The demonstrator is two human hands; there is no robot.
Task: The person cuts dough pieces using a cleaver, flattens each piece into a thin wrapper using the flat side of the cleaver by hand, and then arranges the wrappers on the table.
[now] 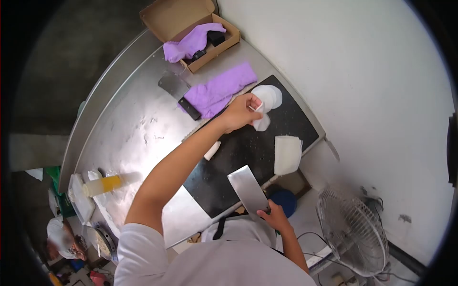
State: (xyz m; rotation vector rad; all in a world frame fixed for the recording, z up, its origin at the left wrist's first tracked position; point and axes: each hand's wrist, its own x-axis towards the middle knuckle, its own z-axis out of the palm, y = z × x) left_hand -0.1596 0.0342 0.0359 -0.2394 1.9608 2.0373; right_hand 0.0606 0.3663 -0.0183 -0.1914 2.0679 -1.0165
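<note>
Delicate one-handed handling

Right hand (274,215): grip closed around cleaver (247,187), blade near black board (238,148). White block (287,156) on board. Left hand (240,113): grip pinching white slice (262,123) beside round slices (273,97). Likely separating or placing; release calls for gentle finger-opening.

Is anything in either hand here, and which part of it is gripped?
The right hand grips the cleaver by its handle. The left hand pinches a thin white piece at its edge, between thumb and fingers.
</note>
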